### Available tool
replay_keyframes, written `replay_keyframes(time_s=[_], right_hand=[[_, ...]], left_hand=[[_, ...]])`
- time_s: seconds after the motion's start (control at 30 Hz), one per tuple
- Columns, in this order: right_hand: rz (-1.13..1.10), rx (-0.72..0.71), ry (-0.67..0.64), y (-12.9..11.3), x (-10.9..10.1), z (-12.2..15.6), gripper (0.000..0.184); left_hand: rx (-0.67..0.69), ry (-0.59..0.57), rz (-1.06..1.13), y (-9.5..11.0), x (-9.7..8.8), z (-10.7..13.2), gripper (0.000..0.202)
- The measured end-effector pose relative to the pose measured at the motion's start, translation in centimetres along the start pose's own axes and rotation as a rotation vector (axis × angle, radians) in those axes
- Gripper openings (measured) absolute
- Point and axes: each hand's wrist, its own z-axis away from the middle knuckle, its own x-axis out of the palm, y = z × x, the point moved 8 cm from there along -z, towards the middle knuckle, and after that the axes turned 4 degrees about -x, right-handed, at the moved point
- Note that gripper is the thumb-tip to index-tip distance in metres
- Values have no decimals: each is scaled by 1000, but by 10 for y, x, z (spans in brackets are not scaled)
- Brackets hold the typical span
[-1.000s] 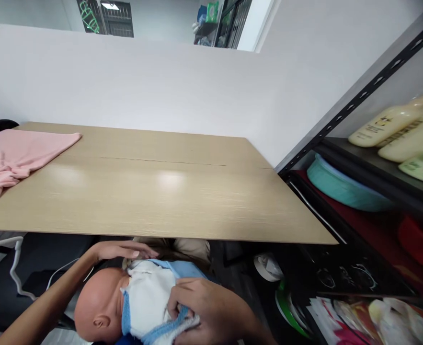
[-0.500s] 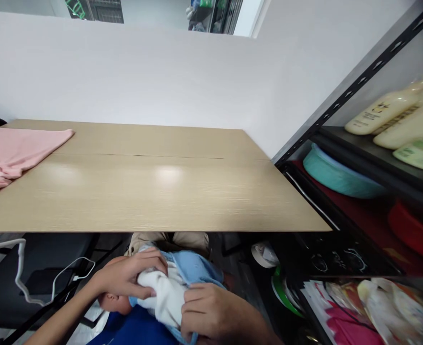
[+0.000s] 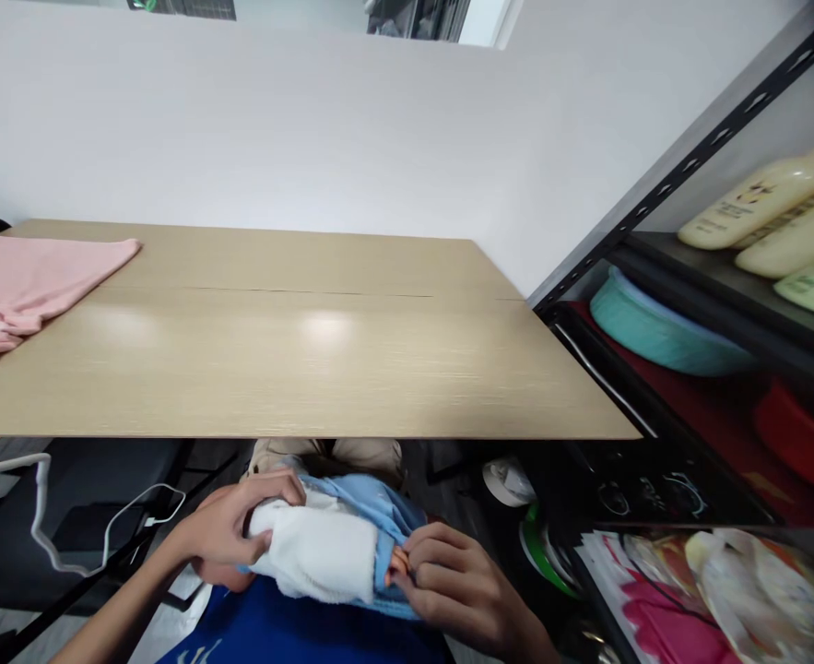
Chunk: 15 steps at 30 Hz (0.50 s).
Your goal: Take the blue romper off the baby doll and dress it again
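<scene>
A baby doll [image 3: 223, 574] lies across my lap, below the table's front edge, with its head to the left. It wears a light blue garment [image 3: 351, 489], and a white fleecy cloth [image 3: 330, 553] with a blue edge covers its near arm. My left hand [image 3: 241, 521] is closed on the white cloth near the doll's shoulder, thumb and fingers apart around it. At the blue edge my right hand [image 3: 448, 581] pinches the doll's small hand [image 3: 397, 563], which pokes out there. Much of the doll's body is hidden by cloth and my hands.
A wooden table [image 3: 310, 369] stands in front, with a pink cloth [image 3: 26, 286] at its left. Shelves on the right hold bottles [image 3: 759, 198], a teal basin [image 3: 662, 323] and a red basin [image 3: 800, 438]. A white cable [image 3: 39, 516] hangs by a dark chair [image 3: 5, 553].
My right hand has moved right along the white cloth to the doll's hand, now showing at the blue edge. The white cloth lies straighter along the arm. My left hand has shifted slightly left.
</scene>
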Motion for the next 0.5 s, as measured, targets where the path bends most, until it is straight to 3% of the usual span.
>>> replay_keyframes(time_s=[0.1,0.17,0.27,0.37,0.43,0.5], right_hand=[[52,-82,241,5,-4,8,32],[-13,44,271,25,-4,12,23],[-295,317,155,62,0,16,17],[-735,505,5,90,10,10,50],[-854,588,-129,105,23,-4,63],[-779,659,-237,122,39,-23,60]], left_hand=[[84,-36,-6,8,3,3,39],[120,-73,9,11,4,5,38],[112,-157,71,13,2,4,34],[18,-219,134,8,-4,0,43],[-118,-166,75,-6,-13,-5,49],[-308,-48,-33,-29,-25,-9,55]])
